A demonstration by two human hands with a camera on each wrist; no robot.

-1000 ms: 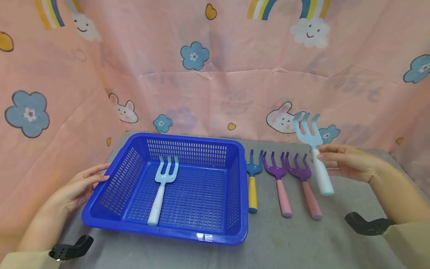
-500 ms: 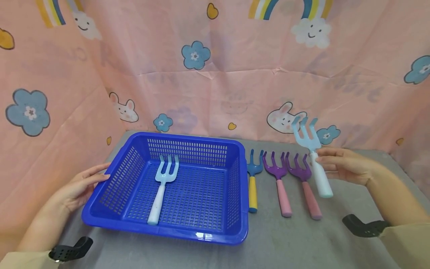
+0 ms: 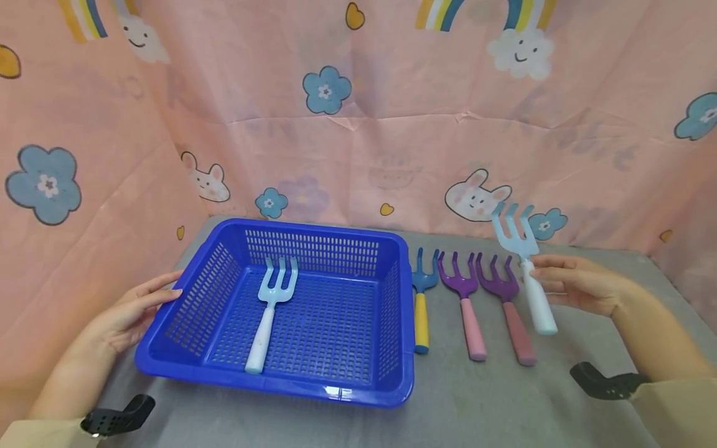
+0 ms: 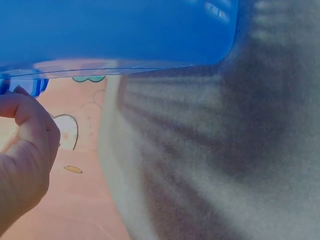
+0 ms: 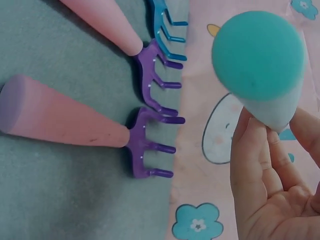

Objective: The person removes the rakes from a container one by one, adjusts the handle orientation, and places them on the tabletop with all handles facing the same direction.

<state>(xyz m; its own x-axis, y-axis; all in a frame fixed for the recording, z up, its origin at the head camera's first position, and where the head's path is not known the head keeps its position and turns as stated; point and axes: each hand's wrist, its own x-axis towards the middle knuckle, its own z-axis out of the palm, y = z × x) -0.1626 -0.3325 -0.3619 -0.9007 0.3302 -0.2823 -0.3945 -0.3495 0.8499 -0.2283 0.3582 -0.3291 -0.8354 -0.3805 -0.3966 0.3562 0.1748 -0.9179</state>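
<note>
A blue plastic basket (image 3: 313,389) stands on the left part of the table, and a pale blue hand fork with a whitish handle (image 3: 261,339) lies inside it. At its left rim my left hand (image 3: 131,317) holds the edge between thumb and fingers. My right hand (image 3: 585,283) pinches another pale blue garden hand fork (image 3: 539,305) by the upper handle, tines up, above the table. In the right wrist view the green end of that fork's handle (image 5: 258,56) faces the camera.
Right of the basket lie a blue hand fork with a yellow handle (image 3: 421,323) and two purple forks with pink handles, one lighter (image 3: 473,330) and one darker (image 3: 520,333). A pink patterned cloth (image 3: 358,155) hangs behind the grey table (image 3: 448,410).
My right hand has come down a little with the pale blue hand fork, drifting slightly left and then back right. My left hand and the basket stay in place.
</note>
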